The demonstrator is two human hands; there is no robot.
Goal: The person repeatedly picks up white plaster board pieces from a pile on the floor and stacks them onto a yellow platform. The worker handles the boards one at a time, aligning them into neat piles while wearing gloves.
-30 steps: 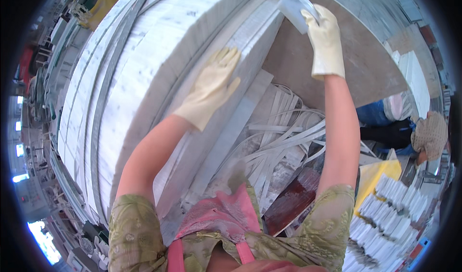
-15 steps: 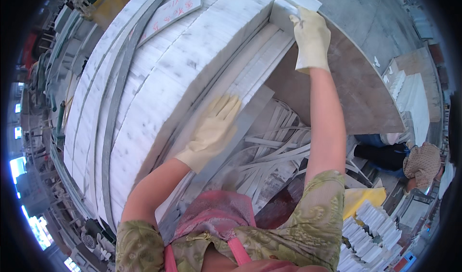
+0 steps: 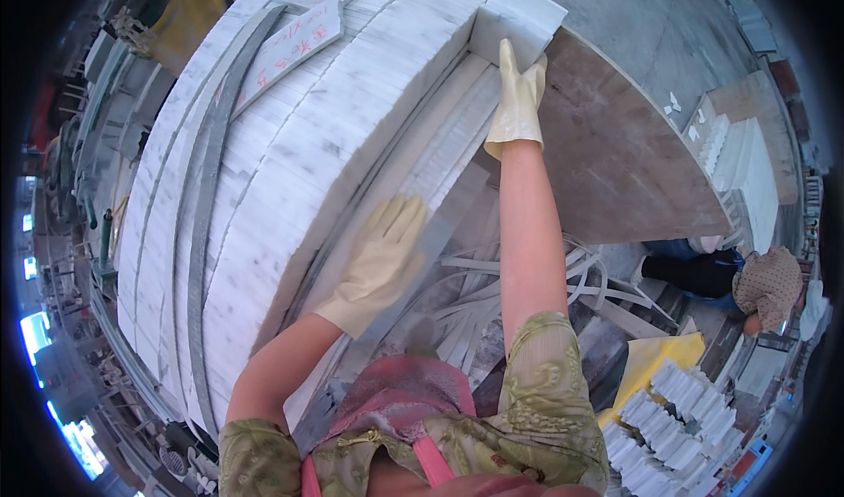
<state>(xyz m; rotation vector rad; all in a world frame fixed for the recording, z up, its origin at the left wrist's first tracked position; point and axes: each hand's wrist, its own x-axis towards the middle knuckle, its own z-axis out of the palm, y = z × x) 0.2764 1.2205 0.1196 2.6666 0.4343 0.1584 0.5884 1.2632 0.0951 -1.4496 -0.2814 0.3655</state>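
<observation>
My left hand (image 3: pixel 374 264), in a cream rubber glove, lies with fingers stretched out on the pale strips (image 3: pixel 448 158) in a long stepped recess. Beside it rises the side of a big stack of white, grey-veined stone slabs (image 3: pixel 352 84). My right hand (image 3: pixel 517 97), gloved alike, is at the far end of the recess with thumb and fingers apart. Its fingertips are at the face of a white stone piece (image 3: pixel 525 11) at the corner of the stack; whether they press on it I cannot tell. Neither hand holds anything.
A marked stone offcut (image 3: pixel 294 48) and a grey strap (image 3: pixel 209 171) lie across the stack. A brown board (image 3: pixel 615 145) stands to the right. Loose bands (image 3: pixel 589 273) tangle below. Another person (image 3: pixel 765 286) bends at the right, near stacked white pieces (image 3: pixel 673 413).
My right hand has come off the top edge of the corner piece, moved left and nearer, and spread its fingers. My left hand has shifted slightly nearer along the strips, staying flat.
</observation>
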